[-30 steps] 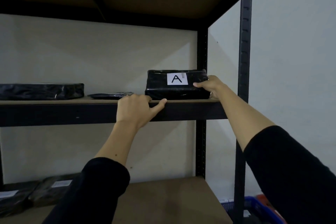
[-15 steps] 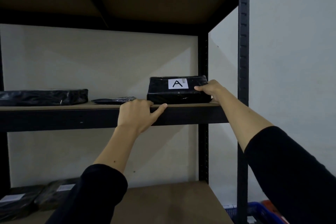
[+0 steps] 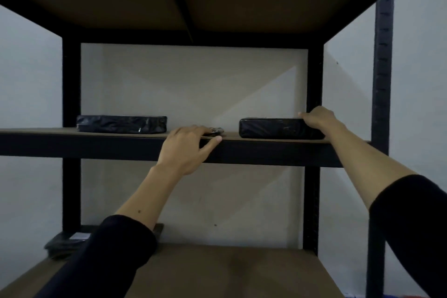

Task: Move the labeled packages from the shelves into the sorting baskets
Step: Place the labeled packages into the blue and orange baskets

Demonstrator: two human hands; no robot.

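Packages wrapped in black plastic sit on the middle shelf (image 3: 266, 150): one thick package (image 3: 278, 128) at the right end, a long flat one (image 3: 121, 124) toward the left, and a thin, glinting one (image 3: 216, 131) between them. No label shows on any of them from this low angle. The right hand (image 3: 316, 118) lies over the thick package's top right corner, fingers curled down onto it; whether they reach behind it I cannot tell. The left hand (image 3: 186, 150) hooks the shelf's front edge, fingers laid together on the board and touching the thin package, thumb stretched along the rail. More packages (image 3: 65, 245) lie on the lower shelf.

Judging from this, the risk is a one-handed drag by a corner: slick wrap could slip, or the package could pivot and tip off the edge. The baskets are out of view, so a blind drop is also possible
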